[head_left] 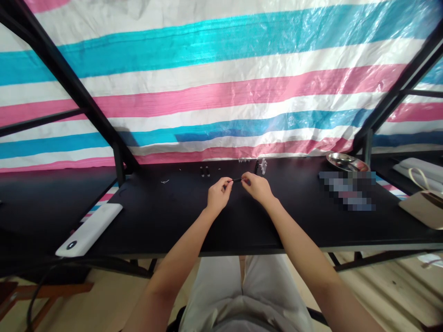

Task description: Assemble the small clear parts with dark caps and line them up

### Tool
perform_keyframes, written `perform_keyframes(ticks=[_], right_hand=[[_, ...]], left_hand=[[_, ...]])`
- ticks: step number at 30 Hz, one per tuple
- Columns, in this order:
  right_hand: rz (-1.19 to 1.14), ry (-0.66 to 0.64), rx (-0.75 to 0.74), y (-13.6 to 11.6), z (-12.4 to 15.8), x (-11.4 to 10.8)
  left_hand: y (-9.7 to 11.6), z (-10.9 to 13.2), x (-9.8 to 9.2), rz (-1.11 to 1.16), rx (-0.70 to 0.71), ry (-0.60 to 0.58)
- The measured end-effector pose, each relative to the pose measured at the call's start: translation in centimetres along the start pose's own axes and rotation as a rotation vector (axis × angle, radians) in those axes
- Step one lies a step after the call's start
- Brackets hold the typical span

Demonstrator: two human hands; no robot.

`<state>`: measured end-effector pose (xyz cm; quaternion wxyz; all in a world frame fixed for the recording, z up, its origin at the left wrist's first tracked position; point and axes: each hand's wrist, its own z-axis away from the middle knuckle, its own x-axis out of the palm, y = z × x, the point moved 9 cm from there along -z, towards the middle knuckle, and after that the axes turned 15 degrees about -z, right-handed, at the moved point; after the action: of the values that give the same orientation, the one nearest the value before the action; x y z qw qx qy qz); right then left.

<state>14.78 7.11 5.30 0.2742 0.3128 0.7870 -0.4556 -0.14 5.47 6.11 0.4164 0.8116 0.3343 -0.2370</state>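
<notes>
You're pinching a thin dark piece (236, 180) between left hand (219, 192) and right hand (257, 186), fingertips gripping either end, over the black table (173, 221). Looks mid-work; can't tell what's finished. Two dark pieces (207, 171) and shiny bits (244, 161) are lying loose beyond. White device (93, 226) is showing a mark, unreadable; no legible brands.

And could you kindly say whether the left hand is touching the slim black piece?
Touching: in the head view, the left hand pinches the slim black piece at one end, between thumb and forefinger.
</notes>
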Motion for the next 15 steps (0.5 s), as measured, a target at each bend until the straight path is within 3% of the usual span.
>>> perform_keyframes(ticks=[15], right_hand=[[-0.025, 0.026, -0.027, -0.38, 0.11, -0.19]], left_hand=[[-0.24, 0.08, 0.4, -0.063, -0.003, -0.024]])
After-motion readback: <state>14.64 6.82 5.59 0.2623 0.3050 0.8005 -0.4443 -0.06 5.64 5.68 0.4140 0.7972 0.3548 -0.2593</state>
